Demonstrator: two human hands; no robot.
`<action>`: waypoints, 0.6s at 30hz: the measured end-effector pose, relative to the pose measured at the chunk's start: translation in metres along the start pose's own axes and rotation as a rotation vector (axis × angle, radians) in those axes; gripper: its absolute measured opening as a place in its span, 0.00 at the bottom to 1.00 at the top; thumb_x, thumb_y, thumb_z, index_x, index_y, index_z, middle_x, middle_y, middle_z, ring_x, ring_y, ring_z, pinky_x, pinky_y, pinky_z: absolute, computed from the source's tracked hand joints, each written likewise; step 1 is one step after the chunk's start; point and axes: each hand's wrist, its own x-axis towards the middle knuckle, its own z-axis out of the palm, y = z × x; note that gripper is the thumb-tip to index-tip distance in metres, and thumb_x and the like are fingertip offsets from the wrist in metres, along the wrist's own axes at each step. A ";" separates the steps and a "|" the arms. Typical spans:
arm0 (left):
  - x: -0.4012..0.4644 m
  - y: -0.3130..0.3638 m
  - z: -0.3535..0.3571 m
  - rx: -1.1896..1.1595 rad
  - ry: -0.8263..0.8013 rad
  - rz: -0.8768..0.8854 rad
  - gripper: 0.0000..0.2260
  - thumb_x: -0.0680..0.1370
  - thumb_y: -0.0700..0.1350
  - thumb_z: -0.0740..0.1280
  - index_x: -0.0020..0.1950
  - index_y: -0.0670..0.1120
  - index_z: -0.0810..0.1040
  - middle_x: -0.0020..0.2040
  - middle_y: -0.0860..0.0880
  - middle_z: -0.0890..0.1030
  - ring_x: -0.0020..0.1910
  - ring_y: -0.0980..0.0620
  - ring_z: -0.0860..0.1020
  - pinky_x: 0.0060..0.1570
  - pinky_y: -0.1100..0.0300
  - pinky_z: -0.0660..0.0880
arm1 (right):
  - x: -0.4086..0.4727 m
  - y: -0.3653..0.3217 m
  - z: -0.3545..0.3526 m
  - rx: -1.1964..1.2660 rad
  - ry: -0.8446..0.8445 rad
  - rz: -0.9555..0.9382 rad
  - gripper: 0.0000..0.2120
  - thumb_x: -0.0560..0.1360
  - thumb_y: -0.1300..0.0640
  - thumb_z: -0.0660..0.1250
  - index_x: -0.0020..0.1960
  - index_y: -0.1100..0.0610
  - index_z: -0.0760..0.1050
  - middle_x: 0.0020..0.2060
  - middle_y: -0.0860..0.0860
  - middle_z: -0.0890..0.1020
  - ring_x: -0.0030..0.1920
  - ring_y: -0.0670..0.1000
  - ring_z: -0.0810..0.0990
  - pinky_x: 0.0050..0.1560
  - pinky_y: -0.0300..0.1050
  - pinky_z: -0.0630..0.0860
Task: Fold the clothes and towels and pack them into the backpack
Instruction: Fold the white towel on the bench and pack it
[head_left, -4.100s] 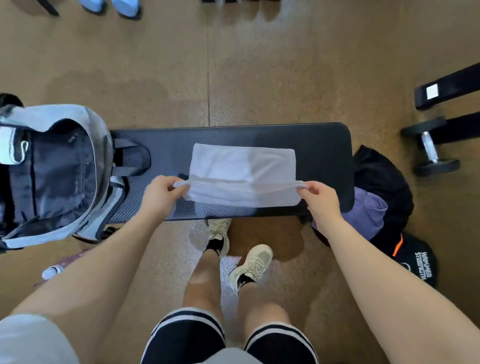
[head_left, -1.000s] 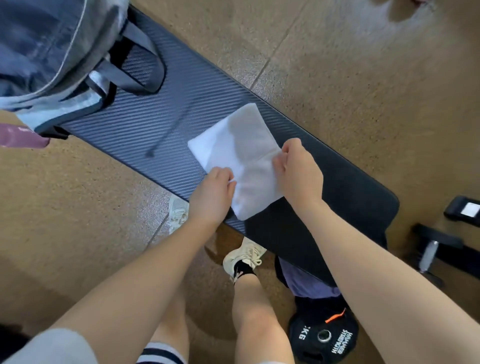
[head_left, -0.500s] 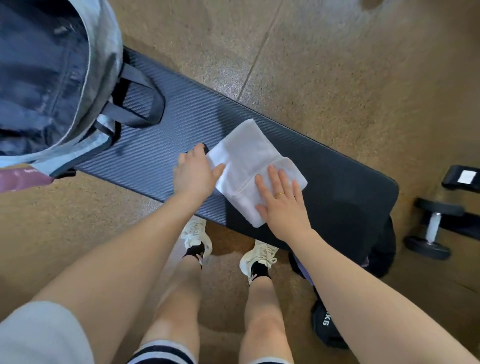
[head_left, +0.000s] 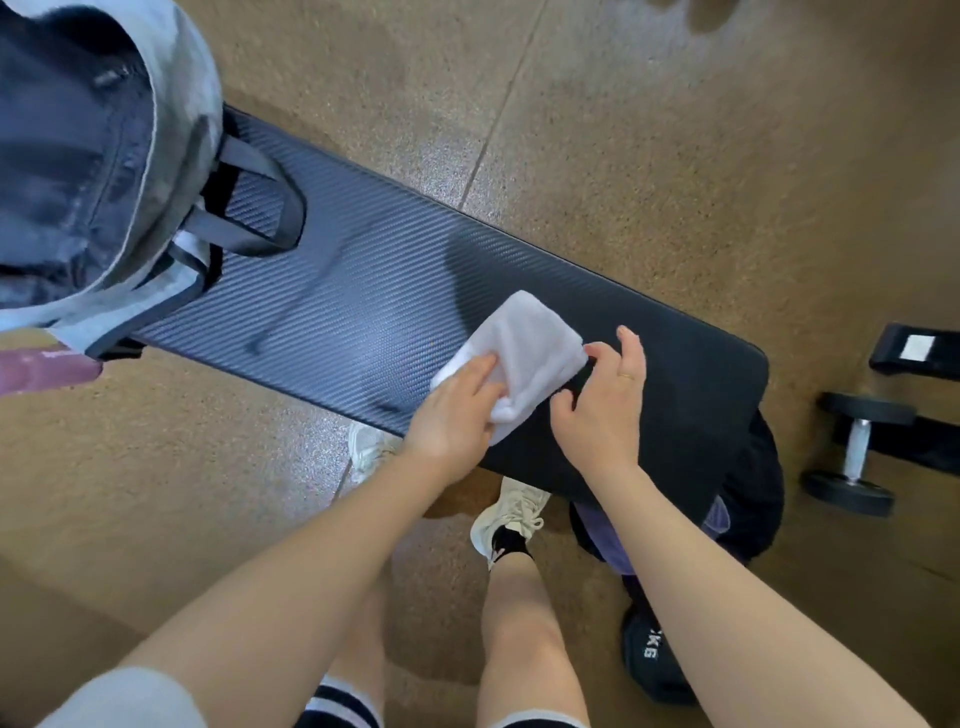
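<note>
A white towel (head_left: 527, 348), folded into a small thick packet, lies on the right half of the black padded bench (head_left: 363, 291). My left hand (head_left: 457, 410) grips the towel's near left end, thumb on top and fingers curled round the edge. My right hand (head_left: 602, 400) sits just right of the towel with its fingers loosely spread, and the thumb tip touches the towel's right edge. The grey backpack (head_left: 171, 130) stands open on the bench's left end, showing its dark lining.
Dark and purple clothes (head_left: 753, 493) lie heaped on the floor under the bench's right end. A black weight plate (head_left: 654, 654) is near my right foot. A dumbbell (head_left: 857, 452) lies at the right edge, a pink bottle (head_left: 41, 369) at the left.
The towel has been folded once more into a smaller packet. My right hand has lifted off its top to its right edge, and my left hand now grips its near end.
</note>
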 end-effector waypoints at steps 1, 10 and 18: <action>-0.002 -0.002 0.006 0.027 0.015 0.045 0.17 0.71 0.35 0.65 0.60 0.39 0.75 0.71 0.39 0.65 0.67 0.39 0.69 0.61 0.47 0.70 | -0.003 0.005 -0.007 -0.023 0.004 -0.059 0.27 0.71 0.63 0.65 0.69 0.59 0.63 0.75 0.56 0.55 0.76 0.55 0.51 0.75 0.52 0.54; -0.044 -0.022 0.052 0.402 0.120 0.045 0.42 0.63 0.34 0.68 0.73 0.51 0.56 0.74 0.40 0.57 0.73 0.39 0.52 0.71 0.48 0.45 | 0.009 0.038 0.022 -0.580 -0.333 -0.950 0.31 0.75 0.46 0.55 0.75 0.58 0.58 0.74 0.55 0.61 0.74 0.57 0.60 0.72 0.55 0.58; -0.036 -0.009 0.060 -0.256 0.211 -0.172 0.44 0.71 0.47 0.70 0.75 0.53 0.40 0.77 0.52 0.43 0.75 0.54 0.39 0.74 0.51 0.51 | 0.033 0.045 0.025 -0.622 -0.103 -0.962 0.29 0.71 0.55 0.68 0.71 0.53 0.66 0.71 0.55 0.68 0.69 0.59 0.69 0.68 0.55 0.65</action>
